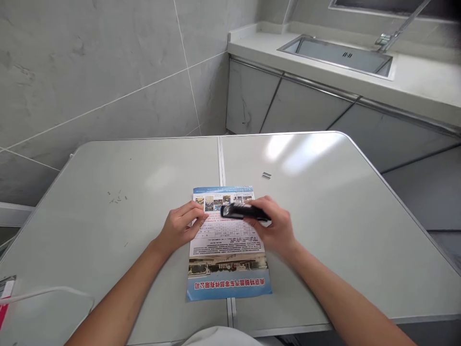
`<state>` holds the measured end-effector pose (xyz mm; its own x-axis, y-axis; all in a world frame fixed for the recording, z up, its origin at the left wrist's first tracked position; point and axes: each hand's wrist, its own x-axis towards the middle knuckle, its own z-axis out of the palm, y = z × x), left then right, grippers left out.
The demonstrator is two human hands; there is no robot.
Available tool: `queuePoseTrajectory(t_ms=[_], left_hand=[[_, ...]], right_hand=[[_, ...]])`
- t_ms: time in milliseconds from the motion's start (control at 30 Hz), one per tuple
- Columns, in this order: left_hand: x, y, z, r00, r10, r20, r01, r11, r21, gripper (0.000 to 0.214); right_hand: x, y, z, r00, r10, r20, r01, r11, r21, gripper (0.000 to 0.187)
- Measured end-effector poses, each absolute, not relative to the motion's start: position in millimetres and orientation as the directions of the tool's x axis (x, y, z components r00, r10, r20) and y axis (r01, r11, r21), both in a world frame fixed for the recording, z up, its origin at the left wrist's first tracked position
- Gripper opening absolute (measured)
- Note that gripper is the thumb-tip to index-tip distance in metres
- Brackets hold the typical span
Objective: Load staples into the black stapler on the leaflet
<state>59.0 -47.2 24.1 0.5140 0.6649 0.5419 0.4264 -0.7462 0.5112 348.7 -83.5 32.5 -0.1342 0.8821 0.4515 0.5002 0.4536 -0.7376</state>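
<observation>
A printed flyer (230, 244) with blue ends, small photos and red lettering lies on the table, upside down to me. My right hand (277, 226) is wrapped round a black stapler (240, 211), which it holds above the upper part of the flyer, jaw end toward the left. Over the flyer's left edge, my left hand (185, 223) has its thumb and fingers pinched together. Whatever may be between those fingertips is too small to make out. A short strip of staples (266, 175) lies beyond the flyer to the right.
Small loose staples (118, 197) are scattered on the left half of the white folding table (324, 230). A white cable (54, 290) and a red-and-white item (6, 298) sit at the near left. Behind are a tiled wall and a counter with a sink (334, 58).
</observation>
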Motion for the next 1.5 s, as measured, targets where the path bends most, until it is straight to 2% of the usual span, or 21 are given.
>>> queuePoseTrajectory(t_ms=[67, 133, 233, 300, 433, 600, 733, 900, 1133, 1267, 1500], left_hand=[[62.2, -46.0, 23.5, 0.6, 0.642, 0.477, 0.46, -0.765, 0.452, 0.01], [66.0, -45.2, 22.6, 0.687, 0.629, 0.364, 0.495, -0.772, 0.399, 0.027], [69.9, -44.9, 19.4, 0.75, 0.633, 0.189, 0.547, -0.756, 0.359, 0.052], [70.2, -44.9, 16.2, 0.752, 0.649, 0.116, 0.577, -0.732, 0.362, 0.058], [68.3, -44.8, 11.6, 0.71, 0.7, 0.077, 0.632, -0.681, 0.369, 0.057], [67.3, -45.2, 13.0, 0.676, 0.732, 0.084, 0.658, -0.651, 0.379, 0.057], [67.1, -45.4, 16.7, 0.689, 0.719, 0.091, 0.643, -0.664, 0.381, 0.056], [67.2, -46.1, 22.1, 0.738, 0.67, 0.079, 0.595, -0.702, 0.39, 0.053], [67.7, -48.0, 24.8, 0.742, 0.662, 0.101, 0.577, -0.709, 0.406, 0.053], [67.3, -48.2, 22.8, 0.741, 0.662, 0.115, 0.57, -0.71, 0.414, 0.053], [65.4, -48.0, 24.8, 0.754, 0.647, 0.112, 0.552, -0.717, 0.426, 0.055]], right_hand=[[367.6, -76.7, 36.3, 0.048, 0.911, 0.411, 0.63, 0.291, -0.719, 0.022], [388.1, -68.3, 36.3, 0.172, 0.892, 0.418, 0.735, 0.166, -0.657, 0.024], [413.5, -57.1, 31.5, 0.254, 0.895, 0.367, 0.802, 0.017, -0.597, 0.025], [423.3, -52.8, 29.5, 0.237, 0.926, 0.295, 0.81, -0.021, -0.586, 0.024], [427.0, -52.4, 34.4, 0.005, 0.978, 0.206, 0.783, 0.125, -0.61, 0.024], [419.5, -59.0, 42.6, -0.238, 0.964, 0.115, 0.717, 0.254, -0.649, 0.023], [414.5, -60.6, 42.4, -0.286, 0.952, 0.106, 0.691, 0.281, -0.666, 0.022], [413.1, -57.0, 39.1, -0.265, 0.953, 0.147, 0.718, 0.297, -0.63, 0.022], [411.7, -58.0, 39.2, -0.306, 0.941, 0.142, 0.726, 0.327, -0.605, 0.02], [410.5, -60.6, 45.0, -0.36, 0.928, 0.093, 0.714, 0.338, -0.612, 0.019], [417.5, -60.9, 56.1, -0.534, 0.844, -0.051, 0.642, 0.366, -0.674, 0.034]])
